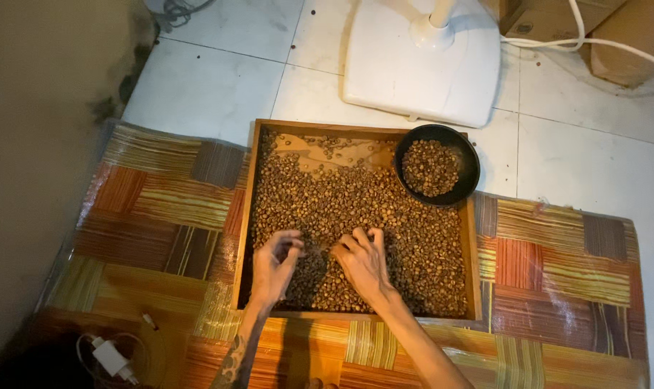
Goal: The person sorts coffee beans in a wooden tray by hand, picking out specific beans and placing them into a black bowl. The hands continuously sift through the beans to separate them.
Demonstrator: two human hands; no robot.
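A wooden tray (247, 216) lies on a patchwork mat and is nearly covered with brown beans (413, 238). My left hand (273, 266) rests on the beans at the tray's near left, fingers curled and spread. My right hand (363, 263) lies flat on the beans just beside it, fingertips touching them. A black bowl (471, 155) sits on the tray's far right corner and holds a small heap of the same beans. I cannot tell whether either hand pinches a bean.
The striped patchwork mat (154, 209) covers the floor under the tray. A white fan base (420, 65) stands on the tiles behind. Cardboard boxes (622, 43) and a white cable are at the far right. A white charger (110, 358) lies at the near left.
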